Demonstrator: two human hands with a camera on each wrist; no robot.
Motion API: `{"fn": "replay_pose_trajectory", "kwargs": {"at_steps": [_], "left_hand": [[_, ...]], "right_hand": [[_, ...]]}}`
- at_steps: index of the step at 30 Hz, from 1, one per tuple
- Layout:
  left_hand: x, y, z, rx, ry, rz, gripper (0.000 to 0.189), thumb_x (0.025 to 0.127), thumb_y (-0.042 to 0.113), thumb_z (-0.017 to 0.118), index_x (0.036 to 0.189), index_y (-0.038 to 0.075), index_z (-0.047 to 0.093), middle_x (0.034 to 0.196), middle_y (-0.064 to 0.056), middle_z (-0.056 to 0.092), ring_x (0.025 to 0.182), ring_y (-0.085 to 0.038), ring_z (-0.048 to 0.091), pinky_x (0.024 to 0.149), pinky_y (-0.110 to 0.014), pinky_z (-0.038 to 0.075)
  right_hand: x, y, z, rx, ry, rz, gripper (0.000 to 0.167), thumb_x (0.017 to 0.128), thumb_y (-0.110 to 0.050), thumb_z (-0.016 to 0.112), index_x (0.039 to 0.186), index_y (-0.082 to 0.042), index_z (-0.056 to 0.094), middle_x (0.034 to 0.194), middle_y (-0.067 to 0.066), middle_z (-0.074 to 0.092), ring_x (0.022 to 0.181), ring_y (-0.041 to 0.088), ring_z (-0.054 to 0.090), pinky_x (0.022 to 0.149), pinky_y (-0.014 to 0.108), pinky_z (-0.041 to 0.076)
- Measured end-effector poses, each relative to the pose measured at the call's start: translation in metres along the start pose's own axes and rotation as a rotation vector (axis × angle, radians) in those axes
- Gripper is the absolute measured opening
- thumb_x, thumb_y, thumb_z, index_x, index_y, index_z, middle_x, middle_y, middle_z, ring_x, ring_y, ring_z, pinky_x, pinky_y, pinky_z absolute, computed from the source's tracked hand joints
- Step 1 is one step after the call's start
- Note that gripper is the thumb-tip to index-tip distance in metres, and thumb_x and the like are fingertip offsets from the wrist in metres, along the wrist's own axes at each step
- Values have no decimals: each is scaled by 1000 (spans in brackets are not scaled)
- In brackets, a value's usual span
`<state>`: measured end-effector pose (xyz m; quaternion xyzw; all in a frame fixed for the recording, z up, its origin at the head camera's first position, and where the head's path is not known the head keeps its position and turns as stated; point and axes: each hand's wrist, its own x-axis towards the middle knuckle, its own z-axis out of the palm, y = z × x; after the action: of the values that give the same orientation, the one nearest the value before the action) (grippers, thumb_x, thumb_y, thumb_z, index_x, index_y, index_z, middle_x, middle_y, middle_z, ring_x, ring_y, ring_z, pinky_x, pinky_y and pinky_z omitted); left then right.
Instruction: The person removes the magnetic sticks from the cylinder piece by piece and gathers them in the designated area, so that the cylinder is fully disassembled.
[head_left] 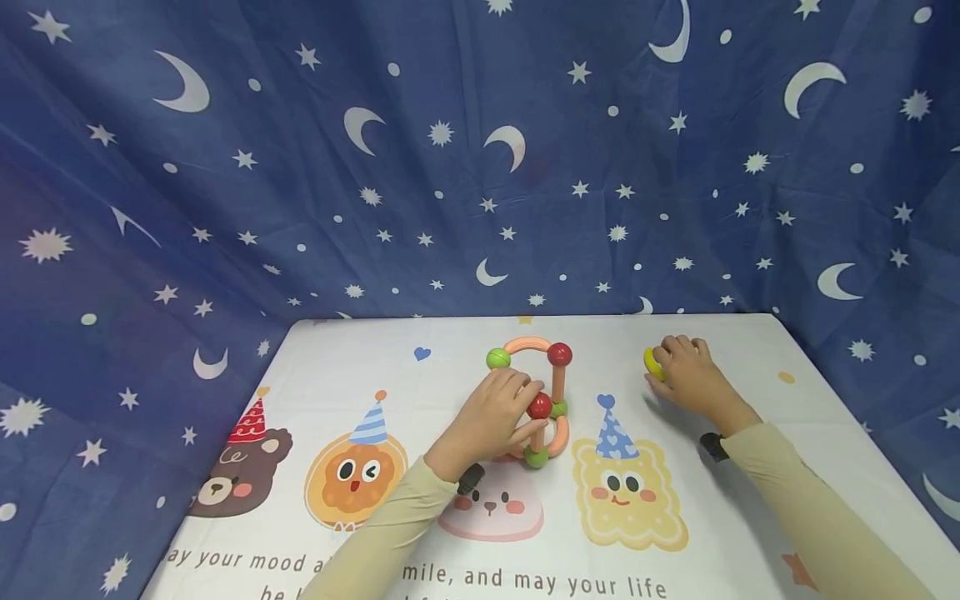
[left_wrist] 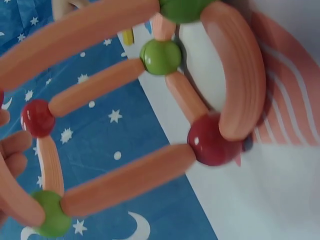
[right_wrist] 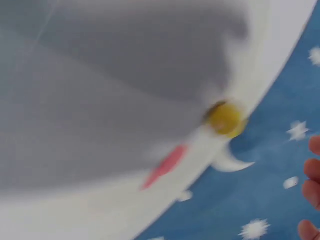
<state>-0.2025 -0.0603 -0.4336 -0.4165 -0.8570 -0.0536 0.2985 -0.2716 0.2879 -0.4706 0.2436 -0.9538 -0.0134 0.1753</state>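
My left hand (head_left: 491, 415) holds a frame of stick-and-ball building toys (head_left: 558, 383) by its near left side, around a red ball. Straight and curved orange sticks (left_wrist: 130, 172) join red and green balls (left_wrist: 161, 56) into this upright frame. In the left wrist view, fingertips (left_wrist: 15, 155) show at the left edge, partly behind a curved stick. Farther right, my right hand (head_left: 690, 379) is beside a small rounded yellow piece (head_left: 652, 364), which it partly covers in the head view. The right wrist view shows the yellow piece (right_wrist: 225, 119) blurred, apart from loosely bent fingers (right_wrist: 312, 180).
A white tablecloth (head_left: 450, 375) printed with cartoon figures and lettering covers the table. Behind it and at both sides hangs a dark blue curtain (head_left: 450, 208) with moons and stars. The table's back edge runs just beyond the frame and the yellow piece.
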Motion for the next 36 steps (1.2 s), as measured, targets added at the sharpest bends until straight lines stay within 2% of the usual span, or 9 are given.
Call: {"fn": "replay_pose_trajectory", "kwargs": {"at_steps": [3,6,9,11,16,20,24,28,36], "left_hand": [[-3,-5,-3,25,-13,22,40,85,43,62,110,11,62,98,-2,60,96,-17,54,91,-30,42],[-6,-9,-4,27,-17,36,36,84,40,64,107,12,61,98,-3,59,96,-18,53,92,-31,42],[-9,-12,-4,31,-18,38,30,83,32,67,104,12,61,97,-3,59,96,-18,52,92,-31,42],[-10,-12,-3,37,-17,37,26,82,28,68,102,12,61,98,-3,59,96,-18,52,92,-30,42],[-11,-12,-2,46,3,44,23,84,29,69,99,13,62,98,-2,59,97,-17,53,93,-28,43],[-11,-12,-2,54,14,41,22,85,30,66,98,14,62,98,-1,59,97,-17,53,93,-27,43],[-11,-12,-3,66,14,40,20,85,30,66,96,14,61,97,0,59,97,-16,53,93,-27,43],[-11,-12,-3,78,15,46,20,84,30,67,95,14,61,97,0,59,96,-16,53,93,-26,43],[-10,-13,-4,73,29,54,22,83,30,68,95,13,62,96,0,59,96,-16,54,93,-27,43]], "right_hand": [[2,-18,-12,14,87,-76,34,85,-34,60,94,-2,57,94,15,51,91,34,47,85,54,33],[6,-39,-24,20,190,-168,47,94,-46,39,92,-2,55,94,15,52,90,34,47,82,53,34],[10,-61,-36,34,274,-246,62,97,-52,18,95,-3,55,95,15,52,90,32,48,81,52,36],[13,-75,-43,44,311,-298,63,97,-51,15,97,-3,56,96,14,54,91,31,49,81,52,37],[18,-108,-57,72,343,-438,55,97,-48,23,106,-5,57,98,11,56,92,28,53,82,49,39],[21,-127,-60,99,334,-514,46,95,-46,35,110,-7,57,100,8,58,94,26,53,84,48,40],[26,-137,-59,100,315,-538,40,89,-41,51,113,-9,55,102,6,57,94,23,53,86,47,41],[30,-141,-56,95,314,-550,48,76,-37,69,113,-9,55,100,5,56,94,22,53,85,46,42],[35,-144,-53,103,326,-574,52,72,-36,75,113,-9,57,101,5,58,96,22,55,87,46,42]]}}
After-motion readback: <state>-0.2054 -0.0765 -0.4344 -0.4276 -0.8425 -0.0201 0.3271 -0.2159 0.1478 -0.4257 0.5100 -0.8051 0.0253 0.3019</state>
